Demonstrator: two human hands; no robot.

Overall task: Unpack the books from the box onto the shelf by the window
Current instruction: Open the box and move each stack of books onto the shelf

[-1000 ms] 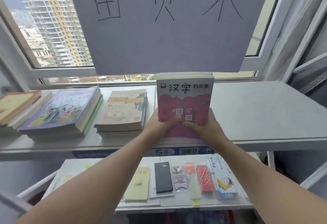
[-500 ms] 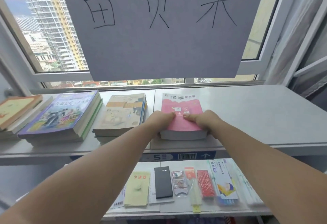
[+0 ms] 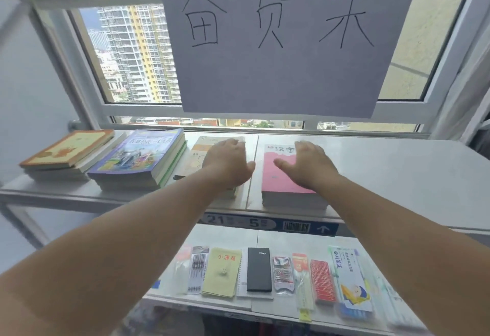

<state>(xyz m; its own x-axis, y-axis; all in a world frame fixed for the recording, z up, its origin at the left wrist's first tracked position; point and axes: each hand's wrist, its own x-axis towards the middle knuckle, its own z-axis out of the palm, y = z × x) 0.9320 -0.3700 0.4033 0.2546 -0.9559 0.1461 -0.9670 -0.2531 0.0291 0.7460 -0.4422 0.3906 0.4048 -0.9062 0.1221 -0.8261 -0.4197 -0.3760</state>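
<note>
A stack of pink-covered books (image 3: 281, 179) lies flat on the grey shelf (image 3: 392, 176) under the window. My right hand (image 3: 309, 163) hovers over its top cover, palm down, fingers spread, holding nothing. My left hand (image 3: 228, 163) is open too, held above the beige book stack (image 3: 196, 160) just left of the pink one. Further left lie a purple-covered stack (image 3: 138, 158) and an orange-covered stack (image 3: 69, 150). The box is out of view.
A large paper sign (image 3: 278, 44) with handwritten characters hangs in front of the window above the shelf. A lower shelf (image 3: 217, 235) carries stationery: a black notebook (image 3: 259, 269), a yellow booklet (image 3: 221, 272), red packets and pens. The top shelf's right part is bare.
The pink books went from held upright in both hands to lying flat on the shelf. Both hands have let go and lifted off with fingers spread.
</note>
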